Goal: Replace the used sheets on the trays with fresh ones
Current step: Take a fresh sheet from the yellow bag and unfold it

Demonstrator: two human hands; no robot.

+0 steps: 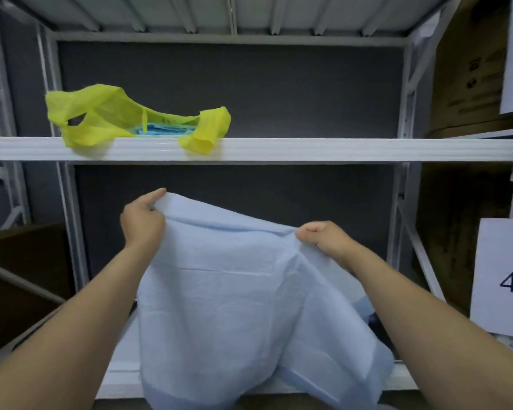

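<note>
– Forearms nearest, both bare, reaching up from the bottom edge to a pale blue sheet (225,291). Held how?

– Pinched along the top edge. Higher up, the left hand (142,223), fingers (150,206) curled round a fold with the thumb laid on top. Lower, the right hand (323,238), fingers (307,232) bunched tight on the hem. Neither one loose, nothing else gripped.

– Why lifted like that?

– Probably to spread it open and square it before laying it down. Hangs between the hands in front of the lower shelf (125,374), sagging in the middle and spilling past the shelf lip at the bottom.

– Fresh or used?

– Cannot tell for sure. Looks clean, faintly creased as if from folding, so likely fresh. No tray plainly visible; only a dark shape (373,318) under the right side, too hidden to name.

– Feel of it?

– Thin, soft, slightly fuzzy, limp enough to drape. Likely to tear if tugged hard.

– And up top?

– On the upper shelf (308,149), a yellow bag (107,116), filmy and crumpled, mouth open toward the front edge for easy reach. Inside, a stack of folded sheets (160,129), flat and neat; judged to be the supply.

– Frame?

– White painted metal, ribbed edges, dark backing. At right, a paper label (504,279) marked "4-".
</note>
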